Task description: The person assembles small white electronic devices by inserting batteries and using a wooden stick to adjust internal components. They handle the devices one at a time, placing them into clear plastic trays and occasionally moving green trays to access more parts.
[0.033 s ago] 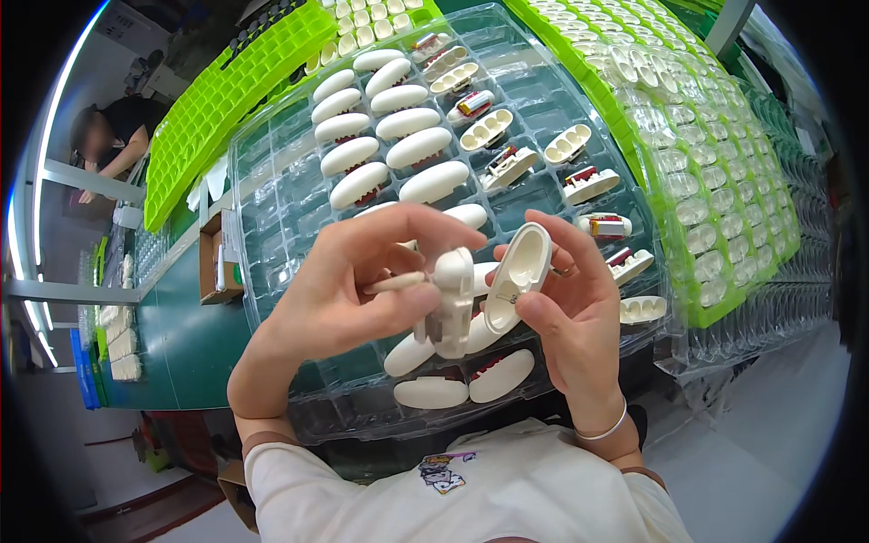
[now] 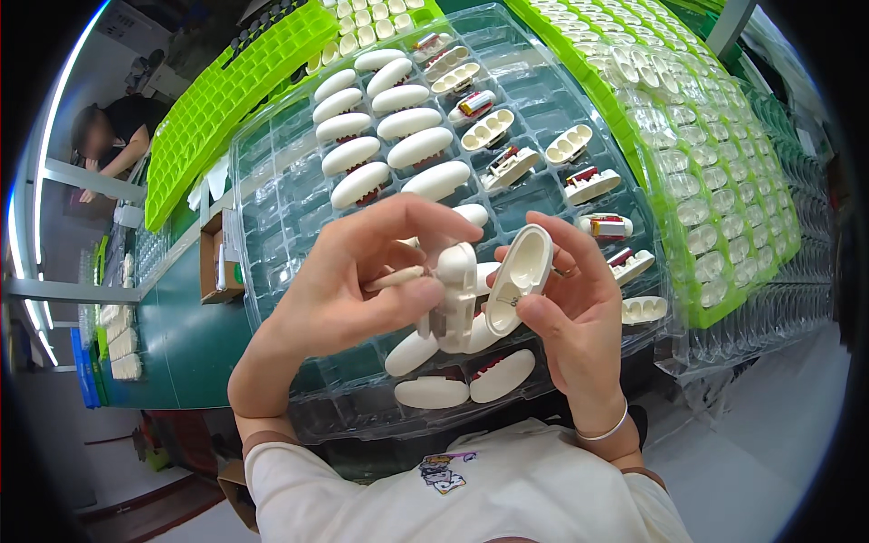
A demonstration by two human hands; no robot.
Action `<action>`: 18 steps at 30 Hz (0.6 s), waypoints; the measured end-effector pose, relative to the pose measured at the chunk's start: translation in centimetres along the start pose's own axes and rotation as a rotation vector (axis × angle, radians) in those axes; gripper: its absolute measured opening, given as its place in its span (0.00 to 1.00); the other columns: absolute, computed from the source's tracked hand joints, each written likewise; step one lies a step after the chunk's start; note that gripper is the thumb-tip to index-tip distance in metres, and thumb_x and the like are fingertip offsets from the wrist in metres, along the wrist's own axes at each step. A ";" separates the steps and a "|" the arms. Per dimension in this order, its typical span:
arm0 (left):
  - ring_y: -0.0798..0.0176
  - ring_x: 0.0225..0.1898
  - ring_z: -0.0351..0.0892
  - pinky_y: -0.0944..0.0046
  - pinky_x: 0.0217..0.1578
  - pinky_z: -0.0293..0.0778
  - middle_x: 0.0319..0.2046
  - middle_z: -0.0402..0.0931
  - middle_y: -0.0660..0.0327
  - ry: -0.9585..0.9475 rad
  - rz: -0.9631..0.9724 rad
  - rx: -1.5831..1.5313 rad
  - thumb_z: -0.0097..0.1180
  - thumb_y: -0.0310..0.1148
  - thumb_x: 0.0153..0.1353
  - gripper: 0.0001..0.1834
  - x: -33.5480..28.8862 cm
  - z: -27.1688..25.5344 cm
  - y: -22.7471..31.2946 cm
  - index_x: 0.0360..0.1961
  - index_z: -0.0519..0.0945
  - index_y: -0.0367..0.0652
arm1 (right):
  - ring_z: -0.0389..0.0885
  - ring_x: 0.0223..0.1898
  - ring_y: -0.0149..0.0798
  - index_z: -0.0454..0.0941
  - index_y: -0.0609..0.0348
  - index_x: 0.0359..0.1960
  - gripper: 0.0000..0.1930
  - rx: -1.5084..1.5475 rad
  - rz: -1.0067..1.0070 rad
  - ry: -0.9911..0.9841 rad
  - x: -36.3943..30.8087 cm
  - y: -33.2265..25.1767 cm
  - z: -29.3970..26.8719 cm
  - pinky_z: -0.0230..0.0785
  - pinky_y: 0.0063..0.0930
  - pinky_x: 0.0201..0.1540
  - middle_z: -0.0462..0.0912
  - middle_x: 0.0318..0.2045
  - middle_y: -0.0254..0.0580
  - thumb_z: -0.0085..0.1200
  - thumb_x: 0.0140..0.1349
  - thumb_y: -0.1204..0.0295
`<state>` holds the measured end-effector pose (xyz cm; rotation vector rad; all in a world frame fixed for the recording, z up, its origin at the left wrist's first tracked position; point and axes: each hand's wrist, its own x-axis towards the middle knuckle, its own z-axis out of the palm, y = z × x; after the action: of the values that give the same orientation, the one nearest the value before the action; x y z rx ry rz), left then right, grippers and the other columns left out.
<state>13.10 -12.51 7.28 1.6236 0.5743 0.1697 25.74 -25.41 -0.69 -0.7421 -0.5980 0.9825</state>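
My left hand [image 2: 348, 285] pinches a white moulded plastic piece [image 2: 460, 294] between thumb and fingers; the piece is slightly blurred. Another thin white part [image 2: 396, 278] shows within the same hand, partly hidden by the fingers. In my right hand [image 2: 579, 317] is a hollow oval white shell [image 2: 520, 271], tilted with its open inside showing and a small wire-like bit near its lower end. A narrow gap separates the piece from the shell. Below both hands lies a clear compartment tray [image 2: 312, 380] holding rows of closed white oval cases [image 2: 353, 156].
Right of those rows are opened case halves [image 2: 489, 129], some with red and silver parts inside. A bright green tray [image 2: 244, 109] stands at the far left, and stacked clear trays of white parts [image 2: 715, 181] at the right. Another person [image 2: 118, 136] sits beyond a metal frame.
The white piece in my left hand has turned a little and shifted slightly to the right. My right hand and the shell are almost unmoved.
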 end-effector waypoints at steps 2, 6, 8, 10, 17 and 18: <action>0.73 0.35 0.72 0.73 0.35 0.68 0.35 0.70 0.63 -0.065 0.148 -0.040 0.53 0.27 0.50 0.17 0.4 -0.5 -1.0 0.43 0.68 0.37 | 0.72 0.46 0.33 0.63 0.61 0.52 0.28 -0.050 -0.011 -0.025 0.0 -0.3 0.1 0.71 0.26 0.44 0.72 0.44 0.44 0.58 0.48 0.81; 0.74 0.34 0.71 0.72 0.35 0.69 0.34 0.69 0.63 -0.052 0.179 -0.041 0.54 0.27 0.51 0.15 0.6 -0.6 -1.6 0.39 0.68 0.37 | 0.74 0.44 0.32 0.64 0.61 0.51 0.27 -0.181 -0.002 -0.037 0.0 -0.6 0.3 0.74 0.24 0.40 0.74 0.42 0.43 0.58 0.47 0.80; 0.74 0.33 0.71 0.73 0.34 0.68 0.33 0.69 0.64 -0.047 0.166 -0.042 0.54 0.27 0.50 0.14 0.7 -0.6 -1.6 0.38 0.68 0.38 | 0.74 0.43 0.32 0.64 0.61 0.51 0.26 -0.196 0.012 -0.031 0.1 -0.6 0.3 0.74 0.24 0.39 0.75 0.40 0.43 0.58 0.47 0.80; 0.75 0.31 0.71 0.75 0.31 0.68 0.32 0.69 0.65 -0.050 0.137 -0.035 0.54 0.26 0.50 0.13 0.6 -0.5 -1.4 0.38 0.68 0.38 | 0.75 0.42 0.32 0.65 0.61 0.50 0.26 -0.210 0.022 -0.030 0.1 -0.6 0.4 0.74 0.24 0.38 0.75 0.39 0.42 0.59 0.47 0.79; 0.76 0.28 0.71 0.77 0.26 0.66 0.30 0.69 0.65 -0.044 0.111 -0.017 0.55 0.24 0.49 0.12 0.6 -0.2 -1.4 0.36 0.68 0.38 | 0.75 0.40 0.31 0.66 0.60 0.48 0.24 -0.249 0.010 -0.019 0.1 -0.2 0.7 0.74 0.23 0.38 0.75 0.37 0.41 0.60 0.46 0.77; 0.76 0.28 0.72 0.76 0.27 0.67 0.31 0.70 0.65 -0.043 0.114 -0.016 0.55 0.24 0.49 0.12 0.6 -0.2 -1.3 0.36 0.68 0.38 | 0.75 0.40 0.31 0.66 0.60 0.47 0.24 -0.248 0.010 -0.012 0.1 -0.2 0.7 0.74 0.24 0.38 0.75 0.37 0.40 0.60 0.46 0.77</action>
<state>13.14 -12.00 5.92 1.6409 0.4471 0.2224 25.37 -25.23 -0.10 -0.9598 -0.7362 0.9315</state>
